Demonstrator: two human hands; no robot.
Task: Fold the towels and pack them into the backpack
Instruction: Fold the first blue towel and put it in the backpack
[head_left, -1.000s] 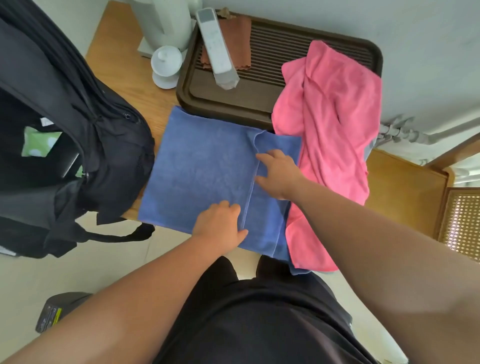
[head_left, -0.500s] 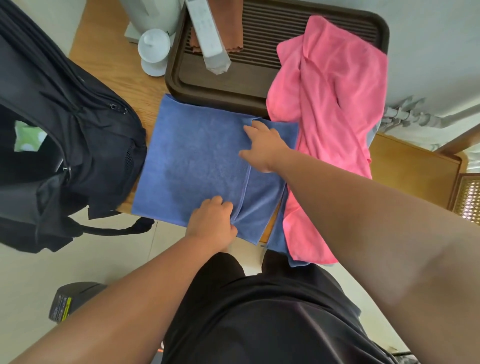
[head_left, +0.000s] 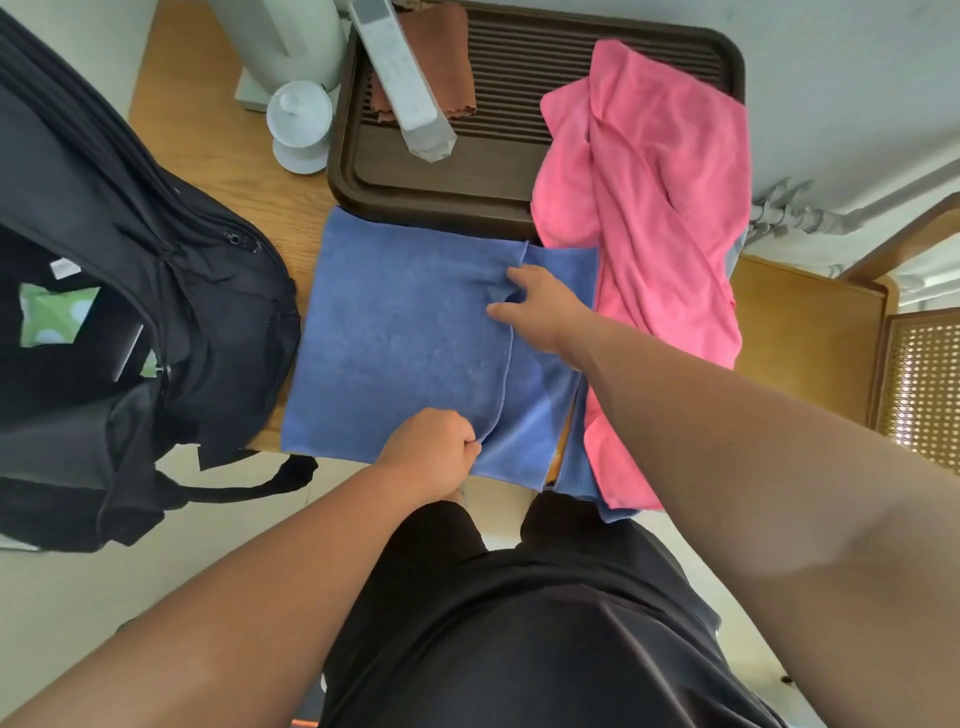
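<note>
Blue towel (head_left: 405, 338) lies flat on the wooden table (head_left: 208, 156), part folded: its upper layer ends in a hemmed edge that runs from the far side to the near side, with a lower layer showing to the right of that edge. The towel's far edge meets the near rim of the dark brown tea tray (head_left: 467, 192), and its near edge hangs just over the table's front.

The left grip (head_left: 431, 452), a bare hand with curled fingers, pinches the near end of the hemmed edge. The right grip (head_left: 540, 306) holds the same edge farther back, the cloth bunched between thumb and fingers.

A pink towel (head_left: 649, 234) lies crumpled over the right side of the tray and the table, overlapping the blue towel's right border and drooping past the table's front. The black backpack (head_left: 182, 312) stands open just beside the blue towel's left edge, with something green and white (head_left: 52, 322) inside.

On the tray rest a long white device (head_left: 405, 93) and a brown cloth (head_left: 441, 73). A white lidded cup (head_left: 298, 124) stands on the table left of the tray.
</note>
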